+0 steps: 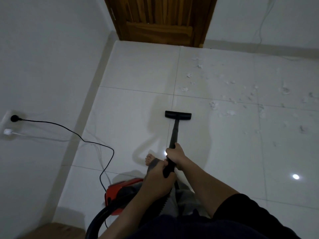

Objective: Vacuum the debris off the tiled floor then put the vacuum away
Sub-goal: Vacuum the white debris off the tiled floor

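Both hands were closed around the black wand (173, 133) of the vacuum. The right hand (175, 155) gripped it higher up the tube, fingers fully wrapped. The left hand (158, 175) held the lower grip end, also fully closed, where the ribbed hose (103, 216) joined.

The floor head (178, 115) sat flat on the tiled floor (138, 69), straight out at 12 o'clock from the hands, on clean tile. The debris (231, 94), pale torn scraps, lay scattered from about 1 to 3 o'clock of the head, the nearest bits just beside its right end. The red canister (120, 188) stood behind at 7 o'clock, near a bare foot (149, 158). Its black cord (72, 131) ran to a wall plug (14, 118) at 9 o'clock.

Judgement: the sweep had barely reached the mess. To do the step well, swing the head right toward 2 o'clock, keep it flat to the tile, and pull slow overlapping strokes so light scraps are sucked in rather than pushed ahead. Mind the slack cord and the canister when stepping.

No brand, label or writing was legible; the canister was dim and partly hidden.
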